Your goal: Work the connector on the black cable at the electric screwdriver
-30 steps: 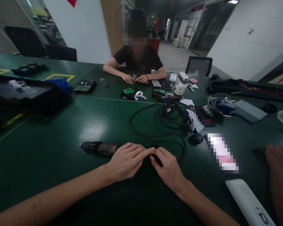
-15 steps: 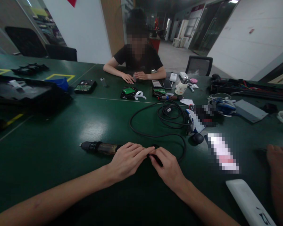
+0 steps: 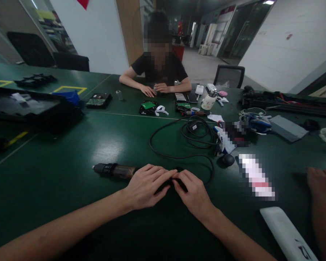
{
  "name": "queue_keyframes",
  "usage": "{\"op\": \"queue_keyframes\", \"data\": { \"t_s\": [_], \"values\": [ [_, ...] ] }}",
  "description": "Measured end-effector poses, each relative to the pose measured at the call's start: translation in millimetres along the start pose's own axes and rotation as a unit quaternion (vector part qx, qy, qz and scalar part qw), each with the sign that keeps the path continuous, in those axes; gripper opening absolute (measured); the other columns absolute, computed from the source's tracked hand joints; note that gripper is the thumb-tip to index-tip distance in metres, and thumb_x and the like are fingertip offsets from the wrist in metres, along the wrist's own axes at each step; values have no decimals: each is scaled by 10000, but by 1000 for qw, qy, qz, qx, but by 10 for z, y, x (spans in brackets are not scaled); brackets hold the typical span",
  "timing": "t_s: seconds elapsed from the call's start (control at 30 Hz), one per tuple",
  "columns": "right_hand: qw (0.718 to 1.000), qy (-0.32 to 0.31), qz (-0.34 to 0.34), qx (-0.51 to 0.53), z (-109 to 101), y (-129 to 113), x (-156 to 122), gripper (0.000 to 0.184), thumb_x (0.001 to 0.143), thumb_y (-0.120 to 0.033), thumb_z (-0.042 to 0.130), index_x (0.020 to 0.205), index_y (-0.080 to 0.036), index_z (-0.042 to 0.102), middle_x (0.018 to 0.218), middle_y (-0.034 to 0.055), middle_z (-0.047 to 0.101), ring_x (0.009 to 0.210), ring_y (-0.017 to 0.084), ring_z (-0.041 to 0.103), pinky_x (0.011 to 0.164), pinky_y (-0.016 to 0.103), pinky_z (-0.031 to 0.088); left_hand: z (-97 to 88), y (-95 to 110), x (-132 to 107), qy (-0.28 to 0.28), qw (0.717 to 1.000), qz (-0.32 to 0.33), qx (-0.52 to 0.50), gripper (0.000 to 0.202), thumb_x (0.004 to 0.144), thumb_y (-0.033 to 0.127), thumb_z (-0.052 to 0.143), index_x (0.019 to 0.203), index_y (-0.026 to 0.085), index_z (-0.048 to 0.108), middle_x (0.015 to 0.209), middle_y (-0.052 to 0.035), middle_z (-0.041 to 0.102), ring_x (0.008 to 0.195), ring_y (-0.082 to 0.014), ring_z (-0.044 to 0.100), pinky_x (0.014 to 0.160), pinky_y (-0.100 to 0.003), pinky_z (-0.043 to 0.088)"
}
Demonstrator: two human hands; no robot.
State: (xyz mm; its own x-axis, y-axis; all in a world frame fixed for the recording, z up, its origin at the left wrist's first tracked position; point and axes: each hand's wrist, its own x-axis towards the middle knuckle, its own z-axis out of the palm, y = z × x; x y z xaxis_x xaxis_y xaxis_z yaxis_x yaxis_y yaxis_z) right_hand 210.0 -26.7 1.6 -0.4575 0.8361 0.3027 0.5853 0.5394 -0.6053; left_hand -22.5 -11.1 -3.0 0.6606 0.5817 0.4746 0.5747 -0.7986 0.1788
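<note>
A dark electric screwdriver [image 3: 122, 172] lies on the green table with its bit pointing left. My left hand [image 3: 146, 185] is closed over its rear part, palm down, thumb a little apart from the fingers. Bent in a pinch, the fingers of my right hand [image 3: 192, 194] meet the left fingertips at the tool's back end. They are on the black cable [image 3: 213, 170] there, and cover most of its end. The cable curves round behind my right hand into a loose coil.
A co-worker [image 3: 163, 69] sits opposite, both hands on a small object. Between us lie circuit-board units [image 3: 148, 106], a second screwdriver [image 3: 197, 113] and a bottle [image 3: 209, 99]. A black tray [image 3: 29, 116] is at left. A white case [image 3: 285, 228] and another person's arm [image 3: 324, 203] are at right.
My left thumb has spread slightly away from the fingers. My right hand, the screwdriver and the cable have hardly moved.
</note>
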Motion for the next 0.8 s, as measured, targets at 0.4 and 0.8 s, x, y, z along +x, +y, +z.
{"op": "queue_keyframes", "data": {
  "t_s": [0.4,0.8],
  "values": [
    [1000,1,-5,-8,-3,-1,2,102,1044,-180,560,1085,-228,641,1071,64,692,964,222,678,844,376,587,14,6,2,-8,1000,-4,-3,500,1056,248,503,1547,211,423,1290,-72,700,1140,-196,684,914,-349,521],
    [1000,0,-12,-5,-13,-10,24,119,1034,-173,561,1095,-233,644,1067,68,687,955,225,679,839,383,602,-7,14,10,-6,1000,-20,-4,450,1063,229,487,1512,207,464,1232,-62,719,1086,-187,698,902,-350,523]
  ]
}}
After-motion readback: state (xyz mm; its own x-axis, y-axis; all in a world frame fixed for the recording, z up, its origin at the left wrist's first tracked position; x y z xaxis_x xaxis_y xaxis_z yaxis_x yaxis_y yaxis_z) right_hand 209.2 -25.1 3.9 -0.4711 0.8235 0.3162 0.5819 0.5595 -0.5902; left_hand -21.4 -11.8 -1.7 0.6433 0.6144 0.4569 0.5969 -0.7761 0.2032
